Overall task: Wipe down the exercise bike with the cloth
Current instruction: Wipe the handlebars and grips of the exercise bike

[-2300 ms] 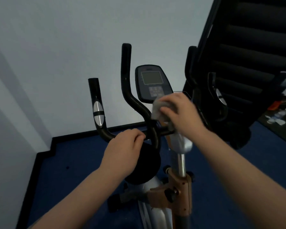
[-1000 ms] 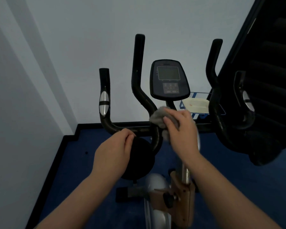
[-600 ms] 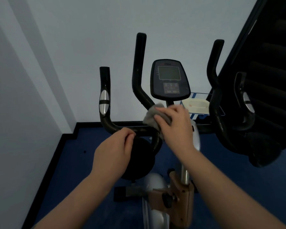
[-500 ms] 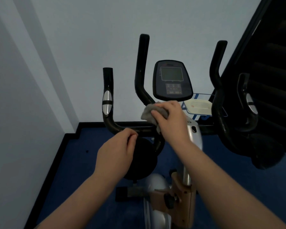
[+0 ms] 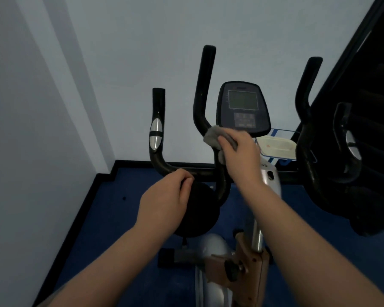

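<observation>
Cloth point(image 5: 213, 136), soft and limp, bunched in right hand point(image 5: 239, 151) against inner handlebar point(image 5: 203, 96) at frame centre; left hand point(image 5: 164, 202) gripping crossbar point(image 5: 200, 172), likely steadying.

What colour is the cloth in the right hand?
Grey, seen in the head view: cloth held by the right hand.

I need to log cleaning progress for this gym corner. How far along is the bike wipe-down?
Nothing shows as finished; wiped surfaces can't be told apart here. In hand: the right hand holds the grey cloth on the inner left handlebar upright, just below the console, while the left hand grips the crossbar. Probably left: the outer grips, the right-side bars and the lower frame.
</observation>
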Action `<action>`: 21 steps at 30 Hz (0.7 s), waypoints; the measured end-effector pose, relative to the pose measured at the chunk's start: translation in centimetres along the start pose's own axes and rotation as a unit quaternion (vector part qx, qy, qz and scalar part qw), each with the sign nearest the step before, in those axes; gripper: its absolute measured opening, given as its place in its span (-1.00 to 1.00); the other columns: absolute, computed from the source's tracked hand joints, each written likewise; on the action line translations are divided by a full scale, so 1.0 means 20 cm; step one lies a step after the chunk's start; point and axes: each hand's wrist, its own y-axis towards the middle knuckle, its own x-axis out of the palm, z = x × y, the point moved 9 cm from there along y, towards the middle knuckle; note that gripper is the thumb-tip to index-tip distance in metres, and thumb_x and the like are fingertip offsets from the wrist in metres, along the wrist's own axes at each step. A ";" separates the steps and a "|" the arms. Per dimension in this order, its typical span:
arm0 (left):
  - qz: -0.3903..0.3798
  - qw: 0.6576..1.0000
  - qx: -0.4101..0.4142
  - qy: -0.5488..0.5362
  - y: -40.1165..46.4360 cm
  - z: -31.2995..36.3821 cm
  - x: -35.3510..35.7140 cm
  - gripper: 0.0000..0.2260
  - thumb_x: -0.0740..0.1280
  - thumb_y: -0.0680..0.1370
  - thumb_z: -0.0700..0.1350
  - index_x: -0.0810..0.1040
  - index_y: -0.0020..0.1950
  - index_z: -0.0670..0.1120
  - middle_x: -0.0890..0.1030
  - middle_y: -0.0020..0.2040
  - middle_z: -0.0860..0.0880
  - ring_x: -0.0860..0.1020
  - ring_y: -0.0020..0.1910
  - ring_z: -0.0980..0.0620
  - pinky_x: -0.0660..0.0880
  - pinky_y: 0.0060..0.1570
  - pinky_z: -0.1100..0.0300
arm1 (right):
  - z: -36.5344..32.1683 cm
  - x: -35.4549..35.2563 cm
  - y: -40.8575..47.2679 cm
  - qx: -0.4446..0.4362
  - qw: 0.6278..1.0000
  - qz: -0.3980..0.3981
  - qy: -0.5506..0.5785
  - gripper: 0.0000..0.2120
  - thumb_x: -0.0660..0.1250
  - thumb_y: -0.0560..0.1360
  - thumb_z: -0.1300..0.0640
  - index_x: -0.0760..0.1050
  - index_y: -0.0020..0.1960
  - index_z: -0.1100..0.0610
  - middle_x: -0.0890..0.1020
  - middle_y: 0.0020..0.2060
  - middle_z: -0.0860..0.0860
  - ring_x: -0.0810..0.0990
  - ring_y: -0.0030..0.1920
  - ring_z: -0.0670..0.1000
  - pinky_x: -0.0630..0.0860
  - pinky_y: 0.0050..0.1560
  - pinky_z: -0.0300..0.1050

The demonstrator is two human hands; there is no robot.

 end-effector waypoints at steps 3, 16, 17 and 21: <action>-0.001 1.000 0.007 0.004 0.00 0.00 0.00 -0.82 0.14 0.63 0.05 0.53 0.05 0.11 0.58 -0.13 0.16 0.51 -0.19 0.19 0.48 -0.20 0.19 | 0.01 -0.06 -0.24 -0.052 0.998 0.010 -0.032 -0.76 0.35 0.54 0.12 0.60 0.20 0.02 0.47 -0.10 -0.09 0.45 -0.14 -0.14 0.35 -0.17 -0.41; 0.002 1.000 0.005 0.001 0.00 0.00 0.00 -0.83 0.15 0.63 0.05 0.53 0.04 0.09 0.58 -0.13 0.14 0.51 -0.18 0.17 0.46 -0.20 0.20 | -0.18 0.14 0.01 -0.249 0.912 -0.173 -0.278 -0.85 0.35 0.53 0.15 0.61 0.02 -0.07 0.38 0.13 0.00 0.40 0.11 0.07 0.34 -0.24 -0.11; 0.002 1.000 0.005 0.001 0.00 0.00 0.00 -0.83 0.15 0.63 0.05 0.52 0.04 0.09 0.58 -0.12 0.14 0.51 -0.17 0.18 0.45 -0.19 0.22 | -0.17 0.10 -0.01 -0.242 0.920 -0.187 -0.246 -0.86 0.35 0.53 0.13 0.63 0.01 -0.08 0.41 0.09 -0.01 0.45 0.05 0.07 0.34 -0.21 -0.11; 0.007 1.000 0.006 0.007 0.00 -0.01 0.00 -0.83 0.15 0.63 0.05 0.52 0.04 0.10 0.58 -0.11 0.15 0.50 -0.16 0.19 0.39 -0.24 0.32 | -0.26 0.07 0.17 -0.222 0.939 -0.176 -0.192 -0.86 0.30 0.55 0.03 0.59 0.02 -0.18 0.45 0.01 -0.07 0.49 -0.05 -0.01 0.35 -0.16 -0.11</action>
